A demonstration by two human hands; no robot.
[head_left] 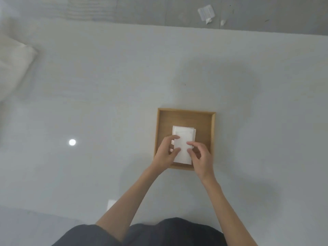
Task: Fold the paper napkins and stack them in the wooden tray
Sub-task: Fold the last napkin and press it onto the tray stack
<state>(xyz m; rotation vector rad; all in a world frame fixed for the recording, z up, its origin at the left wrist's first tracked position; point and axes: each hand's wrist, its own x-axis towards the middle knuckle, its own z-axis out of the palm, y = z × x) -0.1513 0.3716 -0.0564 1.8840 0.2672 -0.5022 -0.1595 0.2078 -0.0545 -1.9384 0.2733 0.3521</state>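
A square wooden tray [186,113] lies on the white table, slightly right of centre. Inside it sits a stack of folded white paper napkins [183,137], with the edges of lower napkins peeking out at the top right. My left hand [165,155] rests on the stack's left edge, fingers curled over it. My right hand [200,157] touches the stack's right side with its fingertips on the top napkin. Both hands cover the stack's near end.
The white table [106,86] spreads wide around the tray. A white cloth bundle [12,64] lies at the far left. Scraps of torn plastic wrapper [206,13] lie on the grey floor beyond the table's far edge. A bright light reflection [72,142] shows left of the tray.
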